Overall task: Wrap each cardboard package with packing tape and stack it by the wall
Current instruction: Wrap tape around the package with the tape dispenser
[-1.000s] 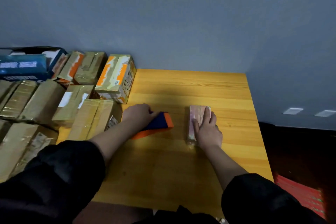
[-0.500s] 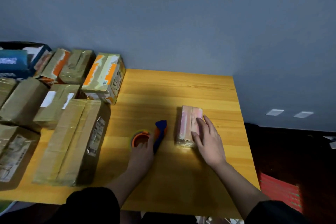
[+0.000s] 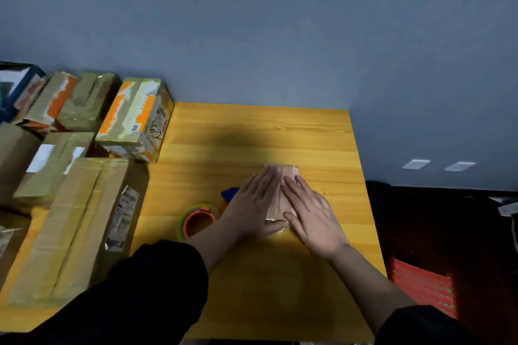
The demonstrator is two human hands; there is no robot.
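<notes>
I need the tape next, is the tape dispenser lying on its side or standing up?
Lying on its side: the tape dispenser shows its round orange core facing up, on the table beside the left hand.

On the table (image 3: pixel 280 131), the small package (image 3: pixel 280 173) lies right of centre under the left hand (image 3: pixel 252 209) and right hand (image 3: pixel 311 213). The tape dispenser (image 3: pixel 200 220) sits just left of them. Taped boxes (image 3: pixel 84 204) crowd the left side (several reaching back to the wall (image 3: pixel 252 22)).

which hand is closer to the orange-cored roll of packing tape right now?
Left. The left hand lies flat on the small taped cardboard package, right beside the orange-cored roll of packing tape. The right hand rests on the package's far side, farther from the roll.
</notes>
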